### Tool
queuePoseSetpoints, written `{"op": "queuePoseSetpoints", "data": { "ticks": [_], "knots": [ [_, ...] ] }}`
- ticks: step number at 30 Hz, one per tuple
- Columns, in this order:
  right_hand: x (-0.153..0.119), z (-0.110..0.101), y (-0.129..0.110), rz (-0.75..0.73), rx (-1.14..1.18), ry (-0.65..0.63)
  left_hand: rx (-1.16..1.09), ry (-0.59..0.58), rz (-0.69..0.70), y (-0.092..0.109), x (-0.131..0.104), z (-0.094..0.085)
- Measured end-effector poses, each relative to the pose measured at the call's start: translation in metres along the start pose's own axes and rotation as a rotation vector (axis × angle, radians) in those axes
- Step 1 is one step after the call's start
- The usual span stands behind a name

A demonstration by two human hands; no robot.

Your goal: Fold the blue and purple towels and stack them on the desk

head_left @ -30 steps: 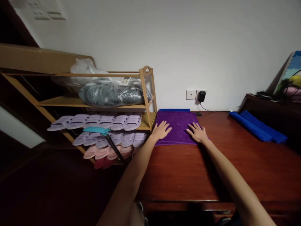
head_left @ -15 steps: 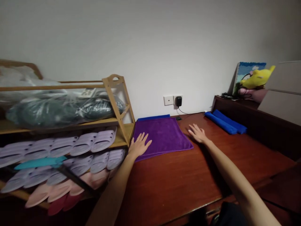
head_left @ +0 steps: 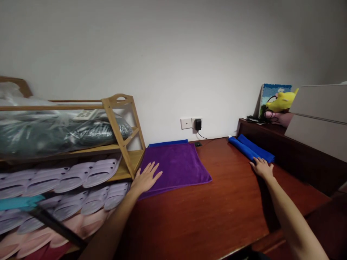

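A purple cloth (head_left: 177, 166) lies spread on the reddish-brown wooden tabletop (head_left: 206, 213), close to the wall. My left hand (head_left: 145, 179) is over its front left corner, palm down with fingers spread. Behind the purple cloth, a strip of blue cloth (head_left: 168, 143) shows along its back edge. Two long, rolled or folded blue cloths (head_left: 252, 150) rest at the right of the tabletop. My right hand (head_left: 262, 168) is open at their near end, its fingertips at or just over the blue fabric; whether they touch I cannot tell.
On the left stands a wooden rack (head_left: 119, 133) with lilac and pink slippers (head_left: 100, 171) and plastic-wrapped goods (head_left: 62, 130). A black plug adapter (head_left: 198, 124) sits in the wall socket, its cord trailing right. A dark raised ledge (head_left: 292, 144) bears a yellow plush toy (head_left: 282, 102) and white boxes (head_left: 320, 122).
My right hand has moved right, from beside the purple cloth to the near end of the blue cloths. My left hand stays at the purple cloth's corner. The view has shifted right.
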State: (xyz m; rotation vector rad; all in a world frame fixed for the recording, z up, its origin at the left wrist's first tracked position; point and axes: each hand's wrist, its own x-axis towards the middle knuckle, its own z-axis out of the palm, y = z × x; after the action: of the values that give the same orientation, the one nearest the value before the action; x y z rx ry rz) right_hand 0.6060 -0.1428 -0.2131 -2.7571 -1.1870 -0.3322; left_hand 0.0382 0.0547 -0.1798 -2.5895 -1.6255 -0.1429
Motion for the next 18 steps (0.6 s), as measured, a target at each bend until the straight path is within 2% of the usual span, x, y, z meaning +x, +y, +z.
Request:
{"op": "queuePoseSetpoints", "data": {
  "ticks": [5,10,12,15,18],
  "knots": [
    [-0.019,-0.011,0.004,-0.117,-0.061,0.046,-0.002,-0.01,0.024,-0.002,0.002,0.003],
    [-0.065,-0.032,0.003,-0.273,-0.101,0.071,-0.007,0.028,0.031,-0.002,0.0,0.003],
    [-0.095,-0.042,0.0,-0.344,-0.084,0.11,-0.002,0.092,0.048,-0.002,-0.002,0.004],
    [-0.144,-0.059,-0.008,-0.468,0.021,0.198,0.033,0.257,0.088,-0.002,-0.006,0.004],
    [-0.181,-0.076,-0.015,-0.488,0.191,0.178,0.054,0.367,0.155,0.005,-0.013,-0.001]
  ]
}}
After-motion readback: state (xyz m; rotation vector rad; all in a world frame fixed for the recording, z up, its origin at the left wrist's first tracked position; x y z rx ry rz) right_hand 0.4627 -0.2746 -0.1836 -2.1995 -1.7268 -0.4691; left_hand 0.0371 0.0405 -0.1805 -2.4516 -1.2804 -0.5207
